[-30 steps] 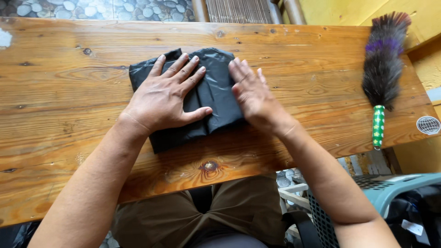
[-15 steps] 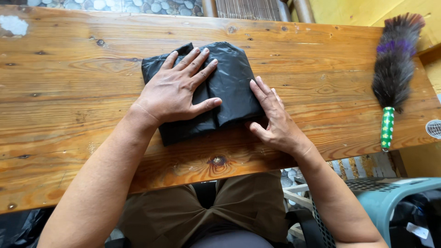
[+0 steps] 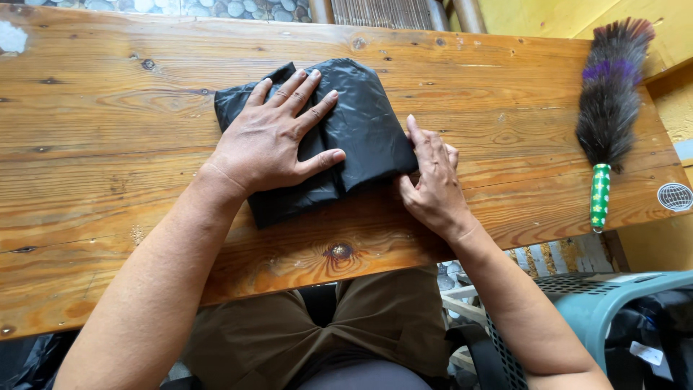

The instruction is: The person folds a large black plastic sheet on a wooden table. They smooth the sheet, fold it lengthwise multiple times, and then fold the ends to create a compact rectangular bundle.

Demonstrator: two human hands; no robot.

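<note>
A folded black plastic bag (image 3: 361, 123) lies near the middle of the wooden surface (image 3: 108, 144), and the left hand (image 3: 278, 137) presses flat on top of it, fingers spread wide, its grip apart and closed on nothing. The right hand (image 3: 431, 184) rests on its edge just beside the bag's right side, fingers straight and close together, touching the fold without clamping it. Well apart at the right end of the surface lies a feather duster (image 3: 608, 101) with a green handle, and a teal plastic basket (image 3: 599, 307) sits below the surface's near edge.
</note>
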